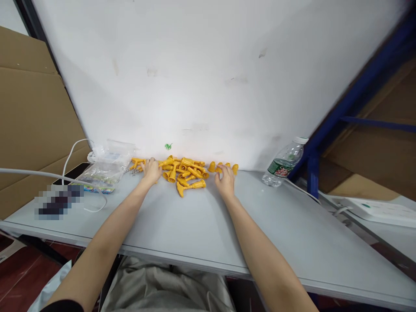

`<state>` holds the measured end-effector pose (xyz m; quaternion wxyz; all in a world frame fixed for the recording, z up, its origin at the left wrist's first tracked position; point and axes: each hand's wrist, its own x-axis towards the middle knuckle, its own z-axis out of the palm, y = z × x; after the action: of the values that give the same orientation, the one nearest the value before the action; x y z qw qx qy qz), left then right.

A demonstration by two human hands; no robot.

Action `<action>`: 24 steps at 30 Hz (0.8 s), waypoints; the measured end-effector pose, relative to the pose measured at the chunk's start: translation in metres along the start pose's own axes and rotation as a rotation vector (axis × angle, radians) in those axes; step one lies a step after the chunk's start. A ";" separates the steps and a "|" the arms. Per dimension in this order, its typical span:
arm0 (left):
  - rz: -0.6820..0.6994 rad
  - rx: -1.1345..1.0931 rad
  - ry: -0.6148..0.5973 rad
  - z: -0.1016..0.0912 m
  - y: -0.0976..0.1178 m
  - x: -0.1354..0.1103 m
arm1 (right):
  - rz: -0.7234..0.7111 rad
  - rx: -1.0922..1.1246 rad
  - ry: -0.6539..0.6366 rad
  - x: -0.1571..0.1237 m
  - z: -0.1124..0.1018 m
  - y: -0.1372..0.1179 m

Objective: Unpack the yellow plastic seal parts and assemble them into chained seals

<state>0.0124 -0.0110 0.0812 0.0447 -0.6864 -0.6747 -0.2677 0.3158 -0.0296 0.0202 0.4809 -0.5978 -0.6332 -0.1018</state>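
Note:
A pile of yellow plastic parts (185, 169), some with flared cup-like ends, lies against the white wall. At the pile's left end, my left hand (151, 171) has its fingers curled down among the parts; what they grip is hidden. A yellow hammer-shaped piece (191, 186) rests in front of the heap. To the right stands a short row of small yellow cups (212, 167). My right hand (225, 180) reaches over this row, thumb and fingers apart, with no part visibly held. Small silvery bits (134, 172), too small to name, lie left of my left hand.
Clear plastic bags (108, 167), a white cable (69, 158) and a dark phone-like slab (75, 171) lie at left beside a cardboard box (32, 112). A labelled plastic bottle (284, 162) leans at right. Beyond the blue frame (312, 173) is a white power strip (380, 210).

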 end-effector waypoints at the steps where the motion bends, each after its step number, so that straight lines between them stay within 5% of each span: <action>1: 0.006 -0.014 0.042 -0.007 0.003 -0.003 | -0.059 0.004 0.012 0.000 0.000 -0.006; 6: 0.077 -0.142 0.181 -0.025 0.022 -0.023 | -0.345 -0.083 -0.029 -0.002 -0.005 -0.050; 12: 0.372 -0.323 0.197 0.009 0.031 -0.049 | -0.565 -0.245 -0.071 -0.010 -0.005 -0.087; 24: 0.446 -0.292 0.209 0.026 0.022 -0.052 | -0.536 -0.231 -0.226 -0.011 -0.001 -0.086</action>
<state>0.0438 -0.0487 0.0438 0.0726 -0.7858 -0.4530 -0.4148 0.2407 -0.0605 0.0511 0.2924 -0.4677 -0.8020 -0.2290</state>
